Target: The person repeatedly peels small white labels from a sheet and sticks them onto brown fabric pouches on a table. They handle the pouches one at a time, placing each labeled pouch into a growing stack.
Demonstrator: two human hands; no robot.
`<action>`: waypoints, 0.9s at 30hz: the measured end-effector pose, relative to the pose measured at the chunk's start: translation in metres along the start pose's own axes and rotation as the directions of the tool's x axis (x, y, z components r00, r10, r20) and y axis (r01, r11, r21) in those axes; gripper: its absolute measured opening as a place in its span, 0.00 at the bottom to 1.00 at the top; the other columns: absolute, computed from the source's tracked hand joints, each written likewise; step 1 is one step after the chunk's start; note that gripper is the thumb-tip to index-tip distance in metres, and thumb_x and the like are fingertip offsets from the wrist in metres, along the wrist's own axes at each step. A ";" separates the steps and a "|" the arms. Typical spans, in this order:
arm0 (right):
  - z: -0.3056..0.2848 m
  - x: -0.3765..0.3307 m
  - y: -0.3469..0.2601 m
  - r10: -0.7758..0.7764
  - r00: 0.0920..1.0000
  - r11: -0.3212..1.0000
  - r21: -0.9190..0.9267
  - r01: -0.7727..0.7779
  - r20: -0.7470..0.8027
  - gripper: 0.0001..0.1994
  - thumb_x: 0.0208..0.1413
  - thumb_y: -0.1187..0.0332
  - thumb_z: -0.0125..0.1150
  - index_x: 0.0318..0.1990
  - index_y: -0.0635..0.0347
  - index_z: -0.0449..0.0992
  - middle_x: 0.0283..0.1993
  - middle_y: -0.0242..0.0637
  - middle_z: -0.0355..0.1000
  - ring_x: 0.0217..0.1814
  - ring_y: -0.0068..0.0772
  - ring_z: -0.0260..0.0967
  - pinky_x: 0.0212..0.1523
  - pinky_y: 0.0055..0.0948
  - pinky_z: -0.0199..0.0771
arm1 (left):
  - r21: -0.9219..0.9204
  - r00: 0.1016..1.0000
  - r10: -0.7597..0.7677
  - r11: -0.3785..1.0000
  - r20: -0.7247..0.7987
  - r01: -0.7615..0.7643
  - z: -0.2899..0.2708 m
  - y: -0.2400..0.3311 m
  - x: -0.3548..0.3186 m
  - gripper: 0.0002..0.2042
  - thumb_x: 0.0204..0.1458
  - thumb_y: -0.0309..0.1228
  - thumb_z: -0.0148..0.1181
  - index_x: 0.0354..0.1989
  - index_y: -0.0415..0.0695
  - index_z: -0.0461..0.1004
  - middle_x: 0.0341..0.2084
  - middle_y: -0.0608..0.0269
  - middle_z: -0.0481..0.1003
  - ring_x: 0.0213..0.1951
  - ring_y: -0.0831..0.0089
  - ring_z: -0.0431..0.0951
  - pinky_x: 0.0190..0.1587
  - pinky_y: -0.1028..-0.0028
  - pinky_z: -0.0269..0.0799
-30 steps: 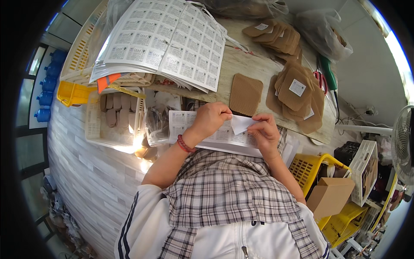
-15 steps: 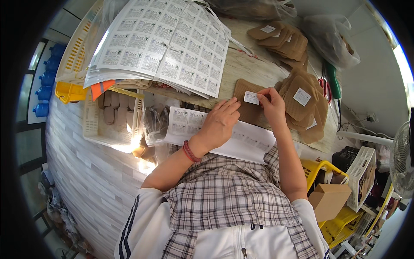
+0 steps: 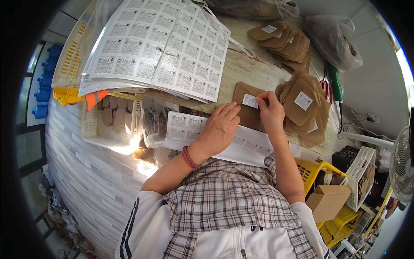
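A brown textured pad, shaped like an insole (image 3: 249, 117), lies at the table's near edge. Near its middle is a small white printed label (image 3: 249, 101). The thumb and fingers of my right hand (image 3: 272, 115) pinch the label's right end against the pad. My left hand (image 3: 217, 131) rests with fingers stretched out, its fingertips at the pad's left edge. Beneath that hand a partly used label sheet (image 3: 181, 126) lies across my lap, with several labels on its left end. The left palm hides part of this sheet.
A thick stack of label sheets (image 3: 159, 52) covers the table's left. Labelled brown pads (image 3: 297, 110) are piled right of my right hand, more (image 3: 280, 39) behind. Red-handled scissors (image 3: 326, 91) and a green-handled tool (image 3: 334, 82) lie far right. A crate (image 3: 114, 118) stands lower left.
The label now lies flatter on the pad, with my right fingers lower on its right end. My left hand has barely moved. The whole view has shifted slightly.
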State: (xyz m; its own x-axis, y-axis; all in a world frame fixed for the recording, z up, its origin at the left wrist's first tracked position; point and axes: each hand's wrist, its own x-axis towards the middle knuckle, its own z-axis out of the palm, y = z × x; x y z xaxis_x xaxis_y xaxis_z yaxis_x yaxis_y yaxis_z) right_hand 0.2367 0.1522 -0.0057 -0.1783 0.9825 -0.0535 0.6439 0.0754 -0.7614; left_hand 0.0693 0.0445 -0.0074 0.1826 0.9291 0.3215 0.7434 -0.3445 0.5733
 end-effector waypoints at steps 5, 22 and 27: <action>0.003 -0.002 0.004 -0.072 0.997 0.997 -0.037 0.071 -0.034 0.04 0.59 0.68 0.62 0.37 0.57 0.76 0.35 0.40 0.78 0.38 0.45 0.76 0.40 0.39 0.74 | 0.013 0.999 0.038 0.999 0.017 -0.038 -0.006 0.003 0.008 0.05 0.50 0.20 0.51 0.32 0.34 0.72 0.58 0.41 0.71 0.60 0.46 0.70 0.64 0.53 0.62; 0.019 -0.017 -0.007 -0.426 0.862 0.873 -0.376 0.312 -0.274 0.18 0.55 0.74 0.63 0.55 0.56 0.74 0.43 0.37 0.72 0.43 0.41 0.74 0.37 0.37 0.77 | 0.096 0.996 0.013 0.995 0.090 -0.021 -0.006 0.006 0.013 0.05 0.47 0.20 0.52 0.30 0.33 0.74 0.60 0.47 0.71 0.59 0.52 0.69 0.61 0.56 0.63; 0.021 -0.014 0.009 -0.400 0.876 0.880 -0.377 0.287 -0.268 0.10 0.56 0.73 0.63 0.46 0.56 0.77 0.45 0.36 0.71 0.42 0.41 0.75 0.34 0.37 0.78 | 0.107 0.996 0.018 0.994 0.087 -0.027 -0.004 0.005 0.012 0.04 0.48 0.20 0.53 0.30 0.34 0.74 0.60 0.47 0.70 0.60 0.52 0.68 0.61 0.55 0.63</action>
State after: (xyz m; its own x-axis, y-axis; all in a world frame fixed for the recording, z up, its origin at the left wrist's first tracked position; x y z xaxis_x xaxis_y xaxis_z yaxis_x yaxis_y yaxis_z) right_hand 0.2296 0.1353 -0.0254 -0.2147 0.8764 0.4310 0.7966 0.4125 -0.4419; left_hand 0.0724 0.0531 0.0020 0.2508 0.9311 0.2649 0.8029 -0.3529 0.4804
